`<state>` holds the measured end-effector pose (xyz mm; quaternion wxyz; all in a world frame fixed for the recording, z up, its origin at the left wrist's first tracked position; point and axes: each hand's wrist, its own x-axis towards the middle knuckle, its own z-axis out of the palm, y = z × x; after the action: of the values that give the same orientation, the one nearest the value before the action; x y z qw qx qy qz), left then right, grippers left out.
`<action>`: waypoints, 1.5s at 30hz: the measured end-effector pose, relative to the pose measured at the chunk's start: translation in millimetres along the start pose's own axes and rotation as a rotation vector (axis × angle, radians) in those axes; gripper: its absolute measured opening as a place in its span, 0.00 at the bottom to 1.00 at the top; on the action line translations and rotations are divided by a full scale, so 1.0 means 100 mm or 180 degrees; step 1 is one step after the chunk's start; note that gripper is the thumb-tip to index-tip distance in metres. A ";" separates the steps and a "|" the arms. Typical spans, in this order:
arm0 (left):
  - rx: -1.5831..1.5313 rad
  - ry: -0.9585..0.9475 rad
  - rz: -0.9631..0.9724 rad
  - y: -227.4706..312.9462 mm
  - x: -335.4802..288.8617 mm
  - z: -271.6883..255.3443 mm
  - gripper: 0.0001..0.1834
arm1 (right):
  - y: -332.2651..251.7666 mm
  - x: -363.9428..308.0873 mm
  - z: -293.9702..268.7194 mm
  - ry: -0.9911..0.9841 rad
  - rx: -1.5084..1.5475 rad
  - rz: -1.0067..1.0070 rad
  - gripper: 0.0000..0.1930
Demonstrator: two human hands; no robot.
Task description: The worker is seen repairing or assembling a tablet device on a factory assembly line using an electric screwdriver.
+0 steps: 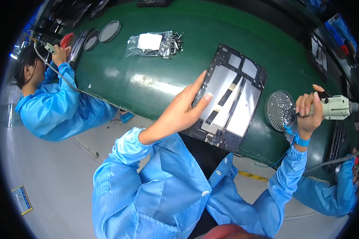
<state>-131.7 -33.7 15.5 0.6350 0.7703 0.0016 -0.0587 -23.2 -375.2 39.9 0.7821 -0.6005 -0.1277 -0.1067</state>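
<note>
My left hand [187, 105] grips the left edge of an opened tablet [245, 101], thumb on top and fingers along its side. The tablet is tilted over the bench's near edge, showing silver battery panels, dark flex strips and a black frame. On the right, my right hand [310, 109] is wrapped round a cream electric screwdriver [335, 107], with a blue strap on the wrist. The screwdriver's tip is hidden behind my fingers. Just left of that hand, close to it, lies a round dish [280, 110] filled with small shiny screws.
On the green bench [147, 79] rests a clear bag [149, 43] of small metal parts. Two round dishes [109, 31] stand at the far left. A co-worker in blue [64, 95] sits left; another's sleeve [327, 195] shows right. Dark tablet parts [319, 53] line the right side.
</note>
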 end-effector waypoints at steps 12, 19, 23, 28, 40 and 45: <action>0.3357 0.1314 0.1568 -0.24 1.14 -1.18 0.22 | 0.00 0.01 0.00 -0.0191 -0.0042 -0.0027 0.18; 0.3667 0.1233 0.1177 -0.42 1.17 -1.15 0.17 | -0.02 0.01 0.05 -0.0047 0.0009 0.0060 0.18; 0.3583 0.1556 0.1700 -0.38 1.04 -1.10 0.10 | -0.03 0.00 0.05 -0.0133 0.0016 0.0028 0.18; 0.2355 0.1734 0.1315 -0.19 0.91 -1.14 0.09 | -0.05 0.00 0.07 -0.0086 -0.0053 0.0033 0.19; 0.0556 0.0386 0.1659 -0.04 1.11 -0.71 0.14 | -0.09 -0.01 0.10 -0.0150 -0.0250 0.0113 0.19; 0.0926 -0.0150 0.1704 -0.13 1.42 -0.45 0.16 | -0.06 -0.01 0.04 -0.0160 -0.0172 0.0132 0.19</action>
<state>12.6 2.4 -2.3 0.5108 0.8246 -0.2246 0.0932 -26.1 -373.1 46.5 0.7642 -0.6264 -0.1319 -0.0787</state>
